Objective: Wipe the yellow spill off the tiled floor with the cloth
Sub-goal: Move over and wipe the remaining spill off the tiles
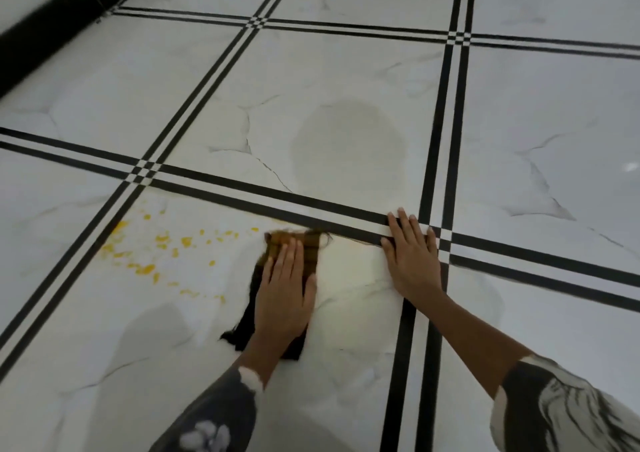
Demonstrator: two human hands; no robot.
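Yellow spill point(152, 254) lies as scattered drops and smears on a white marble-look floor tile, left of centre. A dark cloth point(310, 249), stained yellowish at its far end, lies flat on the same tile, right of the spill. My left hand point(284, 289) presses palm-down on the cloth, fingers together pointing away from me. My right hand point(412, 254) rests flat on the bare floor to the right, fingers spread, over the black tile border lines. The cloth's middle is hidden under my left hand.
The floor point(346, 105) is white tiles with double black border stripes. A black skirting point(45, 25) runs along the wall at the upper left. A faint damp patch point(346, 146) shows on the tile beyond the cloth.
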